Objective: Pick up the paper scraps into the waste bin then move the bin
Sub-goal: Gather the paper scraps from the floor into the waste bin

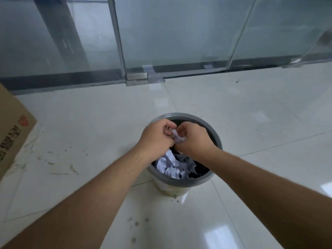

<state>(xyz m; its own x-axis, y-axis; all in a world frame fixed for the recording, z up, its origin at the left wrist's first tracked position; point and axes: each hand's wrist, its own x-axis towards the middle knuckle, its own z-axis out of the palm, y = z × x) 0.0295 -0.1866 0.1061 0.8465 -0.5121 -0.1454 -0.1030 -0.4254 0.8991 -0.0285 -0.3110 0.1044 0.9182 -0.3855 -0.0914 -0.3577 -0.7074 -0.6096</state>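
Observation:
A round waste bin (213,177) with a grey rim and a pale body stands on the tiled floor in the middle of the view. Several crumpled white paper scraps (170,166) lie inside it on a dark liner. My left hand (156,137) and my right hand (195,139) are held together just above the bin's opening. Both pinch one white paper scrap (177,136) between their fingertips. The hands hide the middle of the bin's opening.
A brown cardboard box (12,130) sits at the left edge. Glass panels with a metal door frame (137,76) close off the far side. The pale floor tiles (251,123) show dirt marks left of and in front of the bin.

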